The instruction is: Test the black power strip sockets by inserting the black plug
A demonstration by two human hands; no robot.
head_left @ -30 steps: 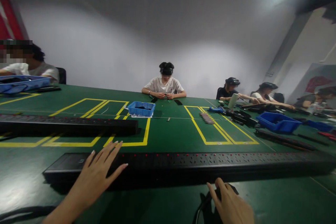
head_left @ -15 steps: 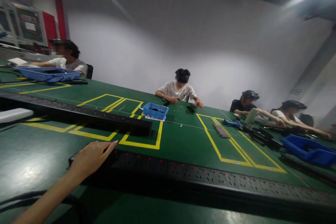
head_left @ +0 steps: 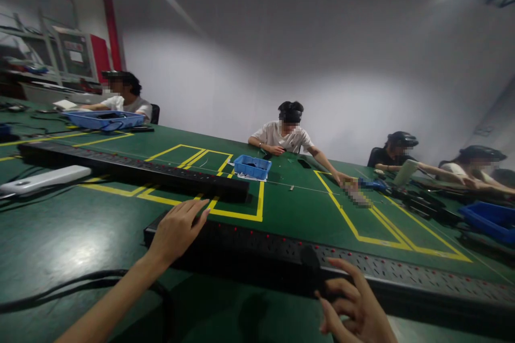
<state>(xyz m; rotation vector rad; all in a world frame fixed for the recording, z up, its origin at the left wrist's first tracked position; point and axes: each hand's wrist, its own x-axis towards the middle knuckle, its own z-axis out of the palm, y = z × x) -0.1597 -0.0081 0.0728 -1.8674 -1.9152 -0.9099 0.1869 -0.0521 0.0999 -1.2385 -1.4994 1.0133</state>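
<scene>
A long black power strip point(head_left: 394, 278) with red lights lies across the green table point(head_left: 298, 209) in front of me. My left hand point(head_left: 177, 229) rests on its left end, fingers bent over the top edge. My right hand point(head_left: 354, 308) is closed around a black plug point(head_left: 311, 265) held against the strip's near side, at the bottom of the view. A black cable point(head_left: 80, 284) curves over the table under my left forearm.
A second black power strip point(head_left: 132, 171) lies further back, a white one point(head_left: 40, 179) at the left. Blue bins point(head_left: 252, 166) point(head_left: 102, 118) point(head_left: 488, 217) stand on the table. Several other people sit along the far side; one reaches a hand point(head_left: 341, 178) into the yellow-taped area.
The view has swung left and tilted. My right hand, out of view half a second ago, is back holding the plug at the strip. My left hand stays on the strip's left end.
</scene>
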